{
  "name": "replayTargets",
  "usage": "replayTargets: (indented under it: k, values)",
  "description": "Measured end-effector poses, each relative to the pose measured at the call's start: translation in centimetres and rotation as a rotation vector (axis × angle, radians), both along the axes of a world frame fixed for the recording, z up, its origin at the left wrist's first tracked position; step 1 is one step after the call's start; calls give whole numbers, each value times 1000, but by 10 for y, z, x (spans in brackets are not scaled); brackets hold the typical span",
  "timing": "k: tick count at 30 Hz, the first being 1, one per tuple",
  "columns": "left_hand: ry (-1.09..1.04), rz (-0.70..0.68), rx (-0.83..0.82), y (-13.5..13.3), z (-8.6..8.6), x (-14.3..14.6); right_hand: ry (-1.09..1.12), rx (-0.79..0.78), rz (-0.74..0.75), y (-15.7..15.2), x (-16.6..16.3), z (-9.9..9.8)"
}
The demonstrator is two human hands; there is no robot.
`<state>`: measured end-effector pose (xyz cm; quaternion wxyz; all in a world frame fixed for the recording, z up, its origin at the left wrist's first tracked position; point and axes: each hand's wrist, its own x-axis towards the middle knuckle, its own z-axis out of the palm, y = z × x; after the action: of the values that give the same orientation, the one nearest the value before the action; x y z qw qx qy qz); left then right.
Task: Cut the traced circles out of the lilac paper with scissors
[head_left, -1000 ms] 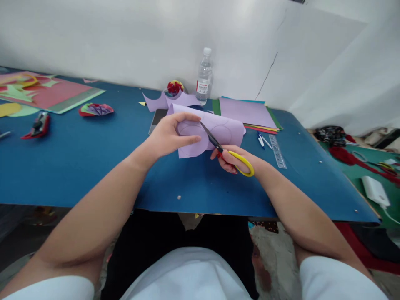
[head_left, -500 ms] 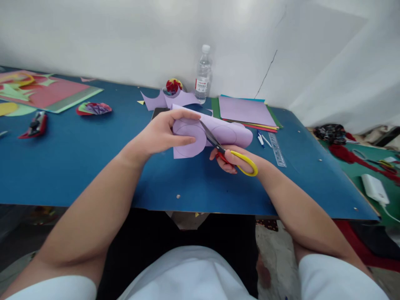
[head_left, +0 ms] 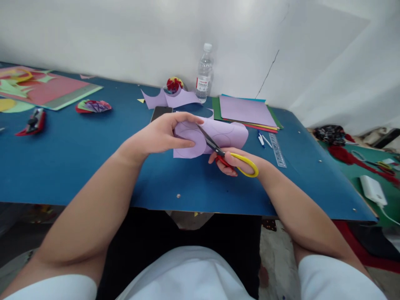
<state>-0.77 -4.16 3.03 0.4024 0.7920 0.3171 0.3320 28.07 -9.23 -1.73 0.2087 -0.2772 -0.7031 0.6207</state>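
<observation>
My left hand point(head_left: 168, 132) grips a sheet of purple paper point(head_left: 229, 132), thumb in front and fingers over the top. Drawn circles show on the sheet, and its right end curls over. A rounded cut edge runs around the circle by my thumb. My right hand point(head_left: 226, 160) holds scissors point(head_left: 246, 163) with one yellow and one red handle loop. Their dark blades lie along the rounded edge, tips close to my left fingertips. Purple offcuts point(head_left: 179, 98) with scalloped edges lie just behind, near a dark phone point(head_left: 161, 111).
A water bottle point(head_left: 204, 75) stands by the wall. Coloured paper point(head_left: 246, 110) is stacked at right, beside pens point(head_left: 261, 139) and a clear ruler point(head_left: 277, 150). A red stapler point(head_left: 33, 122), a folded paper piece point(head_left: 93, 106) and paper scraps point(head_left: 18, 85) lie at left.
The purple sheet's far part has dipped and its curled right end has shifted slightly left. The scissors have barely moved, and both hands keep their hold.
</observation>
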Motion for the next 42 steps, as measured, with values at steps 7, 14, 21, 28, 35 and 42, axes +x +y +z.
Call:
replayTargets:
  k: [7,14,21,28,35,42]
  values:
    - [86,-15,29,0,1,0,-35,25,23,-1,-2,1]
    - [68,6,34,-2,3,2,-41,26,-2,-2,-4,1]
    - [53,37,29,-4,2,2,-12,21,15,-2,-3,0]
    - [18,31,1,-2,-1,2,4,18,-23,-3,-7,1]
    - [-30,10,-62,-4,0,4,-12,-2,-72,-5,-8,2]
    - [-9,15,-59,-5,2,3,-81,-12,-125,-7,-8,4]
